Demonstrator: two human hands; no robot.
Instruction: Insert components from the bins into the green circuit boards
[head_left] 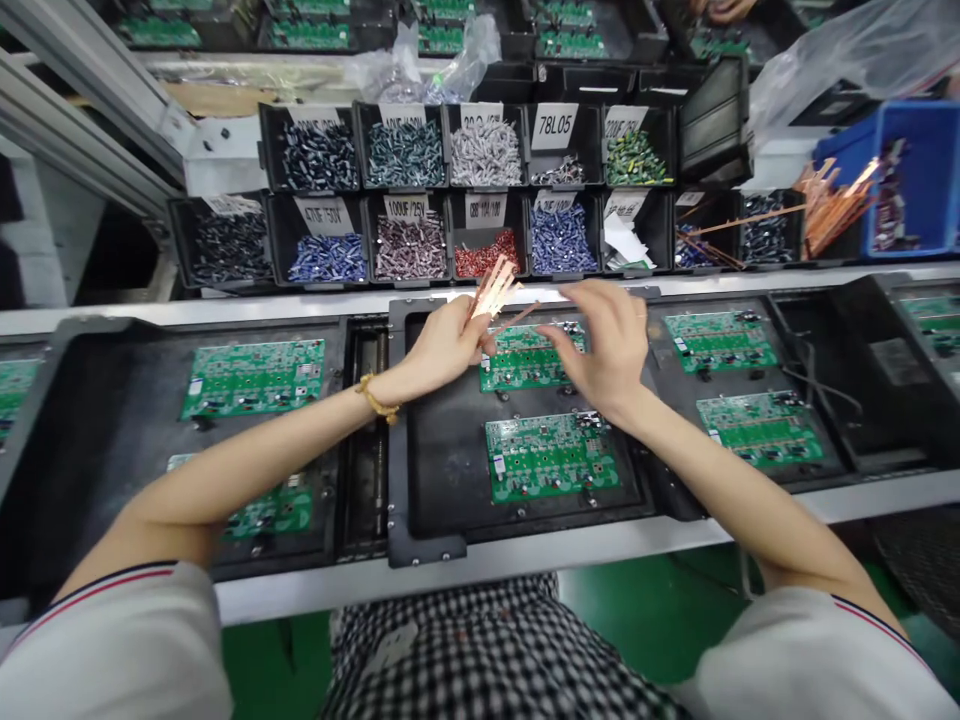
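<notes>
My left hand (450, 340) is closed round a bundle of copper strips (495, 287) whose ends fan out upward. One separate strip (519, 318) sticks out to the right from its fingertips. Just right of it, my right hand (611, 345) is held with thumb and fingers apart and nothing between them. Both hands are over the upper green circuit board (525, 360), which they partly cover. Nearer to me, a lower circuit board (551, 457) lies in the same black tray (442, 450).
Two rows of black bins (480, 225) with small parts stand behind the trays. More boards lie left (255, 378) and right (721, 342). A blue bin (919, 180) and more copper strips (836, 205) are at the back right. Another person's hand (724, 10) shows at the top.
</notes>
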